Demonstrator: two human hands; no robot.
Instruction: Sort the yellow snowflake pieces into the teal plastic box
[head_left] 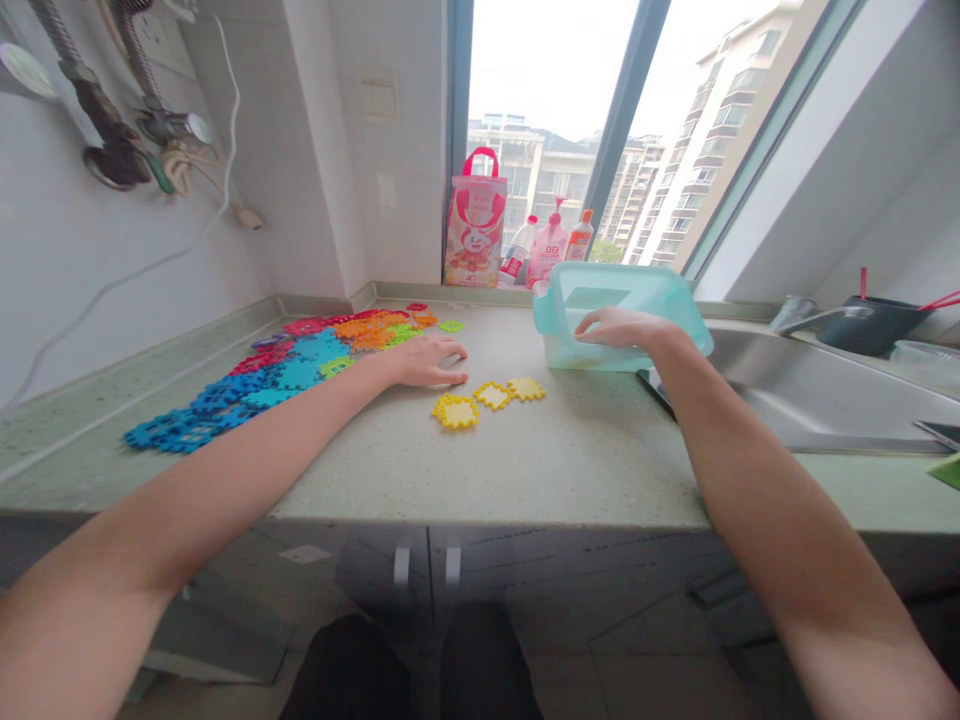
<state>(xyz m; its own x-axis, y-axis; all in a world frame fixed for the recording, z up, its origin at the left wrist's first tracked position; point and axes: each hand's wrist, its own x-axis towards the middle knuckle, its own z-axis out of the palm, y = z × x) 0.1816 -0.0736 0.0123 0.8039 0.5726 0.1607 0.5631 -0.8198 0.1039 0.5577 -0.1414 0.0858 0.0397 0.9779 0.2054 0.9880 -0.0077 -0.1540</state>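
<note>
My left hand [431,362] rests low over the counter with thumb and fingers apart, holding nothing that I can see. Close by it lie several yellow notched square pieces [495,395], and light green pieces [402,334] are behind it. Flat interlocking pieces in blue [217,392], light blue [304,362], orange [373,328] and red [264,358] spread out to the left. Reaching into the translucent teal bin [660,290] is my right hand [619,326]. Its fingers are loosely bent with a gap at the thumb; the fingertips are partly hidden, and no held thing shows.
A steel sink [795,390] with a faucet [814,320] is to the right of the bin. On the windowsill stand a pink package [475,235], a pump bottle [548,250] and other bottles. A white cable [176,258] hangs along the left wall.
</note>
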